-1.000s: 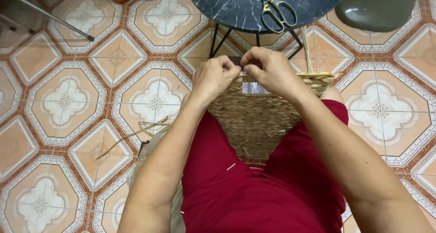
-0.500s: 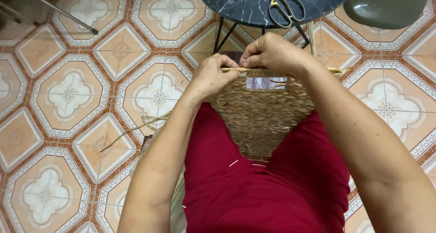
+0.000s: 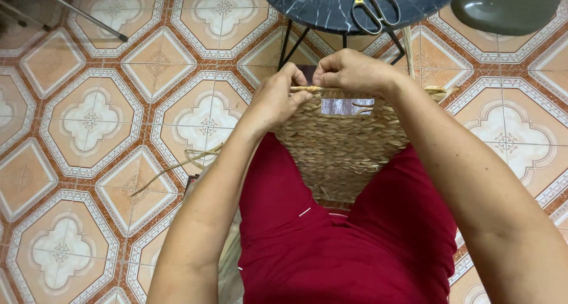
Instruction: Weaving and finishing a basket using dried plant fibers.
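— What is in hand here?

— A half-woven basket (image 3: 343, 141) of dried straw-coloured fibre lies on the lap of a seated person in red trousers (image 3: 349, 245), its unfinished top edge at the far end, just short of a dark marble-patterned surface (image 3: 331, 5). The left hand (image 3: 275, 100) and right hand (image 3: 355, 73) meet at that edge, each grip pressed together on one twisted fibre strand (image 3: 307, 89) running between them.

— How would the piece handle?

— Light, by the look of it, and springy rather than rigid (the woven wall seems to sag slightly over the thighs). The strand looks dry and likely to fray or snap if bent sharply; the best hold is probably close to the weave, between thumb and fingertips, as both hands have it.

— And around them?

— Scissors (image 3: 373, 8) lie on the surface, far side. Loose fibres (image 3: 177, 165) trail over the patterned floor tiles (image 3: 89, 120) to the left, and a grey-green stool seat (image 3: 506, 8) sits far right.
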